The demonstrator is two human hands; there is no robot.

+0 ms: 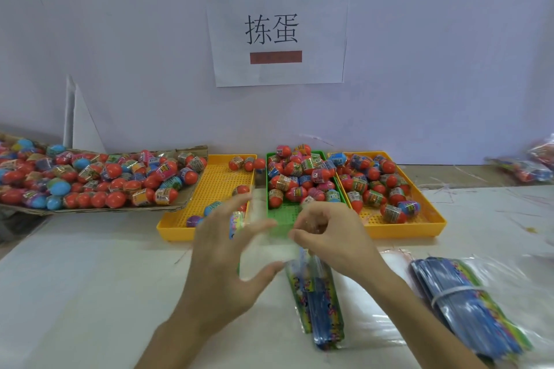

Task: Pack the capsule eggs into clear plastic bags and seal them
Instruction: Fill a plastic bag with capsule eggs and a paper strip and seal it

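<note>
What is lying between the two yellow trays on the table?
A green tray lies between the left yellow tray and the right yellow tray; capsule eggs fill its far part. The head view shows it.

Left hand [227,260]: raised in front of the green tray [281,214], fingers spread and straight, thumb extended toward the right hand. Right hand [328,238]: level with the tray's near edge, fingers curled, fingertips pinched on clear film; forearm angled down-right.
</note>
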